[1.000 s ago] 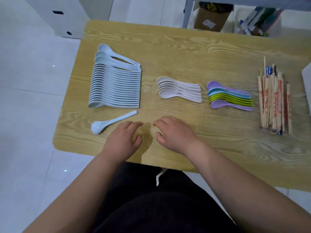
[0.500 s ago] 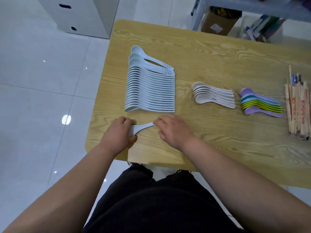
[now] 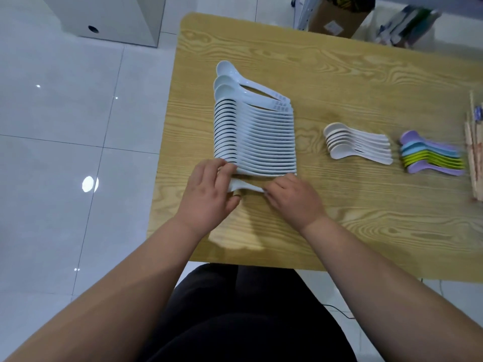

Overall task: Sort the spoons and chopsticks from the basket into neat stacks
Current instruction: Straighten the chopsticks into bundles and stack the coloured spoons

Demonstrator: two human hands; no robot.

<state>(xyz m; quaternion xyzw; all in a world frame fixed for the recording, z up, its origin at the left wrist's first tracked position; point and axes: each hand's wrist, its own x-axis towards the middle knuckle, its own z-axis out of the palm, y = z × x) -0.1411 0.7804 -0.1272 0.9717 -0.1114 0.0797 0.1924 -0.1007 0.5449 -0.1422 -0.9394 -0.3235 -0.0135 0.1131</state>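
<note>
On wood-grain table, above white tile floor | left hand, right hand grasping loose spoon

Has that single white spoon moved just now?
Yes. The single spoon, in the left hand and right hand, has moved forward, close up to the spoon row.

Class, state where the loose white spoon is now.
Head view: the loose white spoon is at the front left of the table, just in front of the long white spoon row, held between left hand and right hand.
</note>
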